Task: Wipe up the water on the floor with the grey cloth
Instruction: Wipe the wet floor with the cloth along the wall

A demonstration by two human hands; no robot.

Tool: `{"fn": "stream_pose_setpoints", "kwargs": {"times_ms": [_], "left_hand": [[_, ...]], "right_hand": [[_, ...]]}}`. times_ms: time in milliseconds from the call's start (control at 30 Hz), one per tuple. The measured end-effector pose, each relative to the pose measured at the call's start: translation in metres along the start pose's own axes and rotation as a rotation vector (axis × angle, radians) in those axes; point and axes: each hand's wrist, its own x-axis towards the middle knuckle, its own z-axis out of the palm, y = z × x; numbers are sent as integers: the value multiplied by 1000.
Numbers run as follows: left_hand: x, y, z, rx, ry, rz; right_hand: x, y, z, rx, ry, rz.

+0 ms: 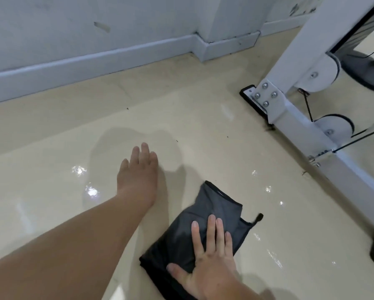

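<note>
Right hand (212, 263) flat with straight fingers on folded cloth (203, 221) at lower centre, left hand (138, 176) relaxed and outstretched mid-frame over water (121, 139), floor (51, 148) contact unclear, puddle edges faint, white frame (290, 113) cut off right.

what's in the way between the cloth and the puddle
Only the left hand: it lies stretched over the near part of the puddle, up-left of the cloth. The strip of floor between them shows nothing else. The right hand presses flat on the cloth.
</note>
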Motion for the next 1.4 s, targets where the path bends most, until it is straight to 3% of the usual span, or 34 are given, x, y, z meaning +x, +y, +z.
{"fn": "stream_pose_setpoints", "kwargs": {"times_ms": [67,133,167,233,300,433,500,567,767,867,1033,1200,1267,1300,1333,1400], "left_hand": [[-27,14,16,26,10,166],[-44,22,28,32,-6,265],[-47,24,32,55,-9,297],[-50,29,37,118,-7,330],[-57,37,40,163,23,331],[-77,61,33,60,37,297],[-87,76,24,-55,30,253],[-96,98,12,-48,-11,259],[-90,161,-29,131,-172,212],[-68,217,-39,158,-187,217],[-52,321,-17,-167,-103,267],[-81,376,25,-264,62,566],[-82,379,29,-204,58,686],[-81,379,26,-179,72,717],[-76,379,24,-161,92,726],[-68,375,17,-161,120,690]], "right_hand": [[-2,-1,-5,-92,-128,39],[5,1,-9,-98,-89,14],[9,3,-9,-116,-145,3],[12,13,-8,-159,-412,-40],[17,25,-19,-202,-489,-132],[43,66,-37,-293,-435,-400],[62,89,-46,-332,-373,-450],[75,119,-55,-314,-290,-404],[69,234,-63,-21,-154,66],[42,278,-49,102,-88,195],[0,299,-17,93,-10,139],[-48,315,15,25,103,-101],[-43,338,7,-53,-9,-212],[-39,349,-3,-64,-148,-198],[-34,360,-15,-62,-220,-146],[-18,376,-27,-31,-212,5]]}}
